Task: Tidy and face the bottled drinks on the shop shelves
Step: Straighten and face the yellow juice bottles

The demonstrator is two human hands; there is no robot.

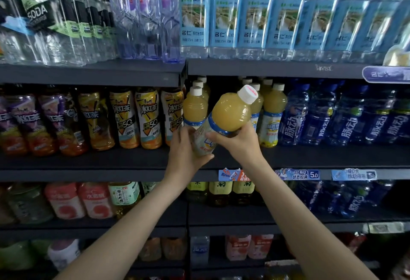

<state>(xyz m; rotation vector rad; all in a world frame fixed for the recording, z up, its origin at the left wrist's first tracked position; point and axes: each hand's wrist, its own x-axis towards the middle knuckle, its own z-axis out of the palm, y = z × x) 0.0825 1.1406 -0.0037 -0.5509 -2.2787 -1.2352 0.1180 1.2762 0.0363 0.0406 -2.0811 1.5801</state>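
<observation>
Gripping one yellow juice bottle [224, 117] with both hands in front of the middle shelf [310, 157], tilted, white cap [248, 94] up and to the right. Left hand [184, 155] curled round the bottom end, right hand [238, 141] wrapped round the label band. Held just before a gap between matching juice bottles [272, 114]; iced tea bottles [146, 117] to the left, blue drink bottles [346, 117] to the right.

Two bare forearms reach up from the bottom edge of the view, ending in a left hand [183, 154] and a right hand [238, 142]. No sleeves show on either arm. Both wrists and all visible fingers are bare, and the fingernails look short and unpainted
</observation>
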